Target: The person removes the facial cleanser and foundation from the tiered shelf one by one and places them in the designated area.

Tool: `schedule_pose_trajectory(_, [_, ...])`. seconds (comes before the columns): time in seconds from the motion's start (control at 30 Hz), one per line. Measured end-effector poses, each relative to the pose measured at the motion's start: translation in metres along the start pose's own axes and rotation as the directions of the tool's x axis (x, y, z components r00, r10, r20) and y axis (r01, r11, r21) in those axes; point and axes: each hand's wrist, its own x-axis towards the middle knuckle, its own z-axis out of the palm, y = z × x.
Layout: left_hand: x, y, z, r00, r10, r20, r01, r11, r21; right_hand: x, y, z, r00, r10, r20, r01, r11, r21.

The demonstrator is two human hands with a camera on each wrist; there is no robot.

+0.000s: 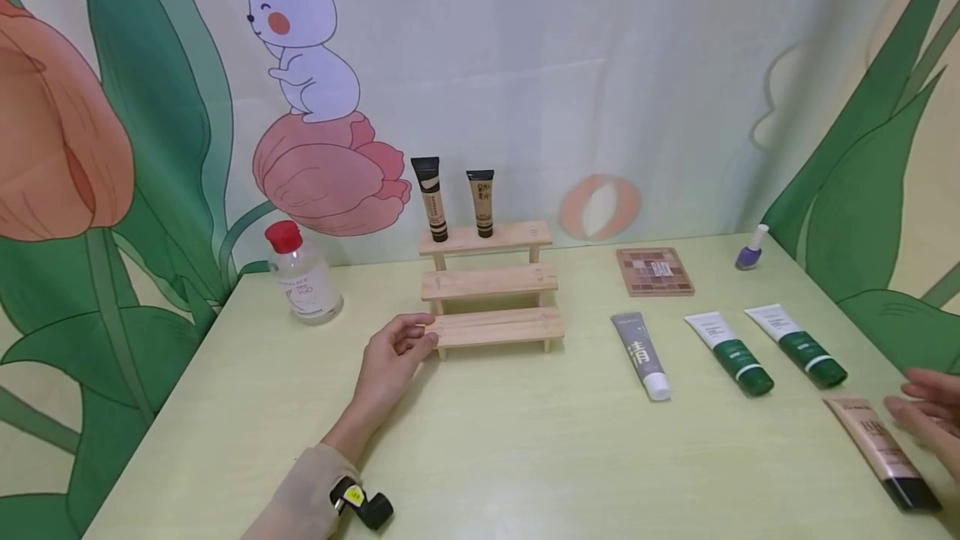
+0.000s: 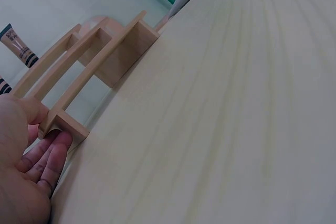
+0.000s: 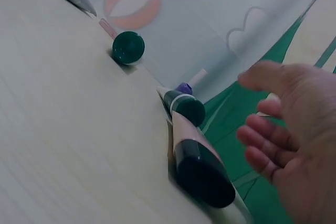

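Observation:
A three-tier wooden display stand [image 1: 491,327] stands mid-table. My left hand [image 1: 393,357] pinches the left end of its lowest step, thumb above and fingers underneath in the left wrist view. On the top tier stand two tan tubes with black ends, a taller one [image 1: 432,202] and a shorter one [image 1: 483,205]. At the right edge my right hand [image 3: 294,135] hovers beside a pink tube with a black cap [image 1: 881,452], its fingers apart and loosely bent, holding nothing. The head view cuts off part of that hand.
Right of the stand lie a grey tube [image 1: 641,355], two white-and-green tubes, one nearer [image 1: 729,354] and one farther right [image 1: 797,346], and an eyeshadow palette [image 1: 655,272]. A purple nail polish bottle [image 1: 750,250] stands behind. A red-capped clear bottle [image 1: 306,277] is at left.

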Motion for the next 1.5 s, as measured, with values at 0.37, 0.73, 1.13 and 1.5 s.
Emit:
schedule_pose_trajectory(0.37, [-0.001,-0.001,-0.004,1.000,-0.006,-0.012,0.006,1.000,0.008,0.008,-0.083,0.004,0.966,-0.244,0.083,0.201,0.915,0.350])
schedule_pose_trajectory(0.73, [-0.001,-0.001,-0.003,1.000,0.008,-0.020,-0.009,1.000,-0.006,0.036,-0.198,0.058,0.897,-0.362,0.253,0.201,0.845,0.496])
schedule_pose_trajectory(1.13, [0.001,-0.003,-0.001,0.999,-0.023,-0.022,0.023,1.000,0.005,0.053,-0.307,0.151,0.826,-0.509,0.243,0.224,0.691,0.687])
schedule_pose_trajectory(1.5, [0.000,0.002,0.001,0.999,-0.016,-0.028,0.016,1.000,0.018,0.068,-0.373,0.220,0.796,-0.535,0.283,0.197,0.671,0.715])
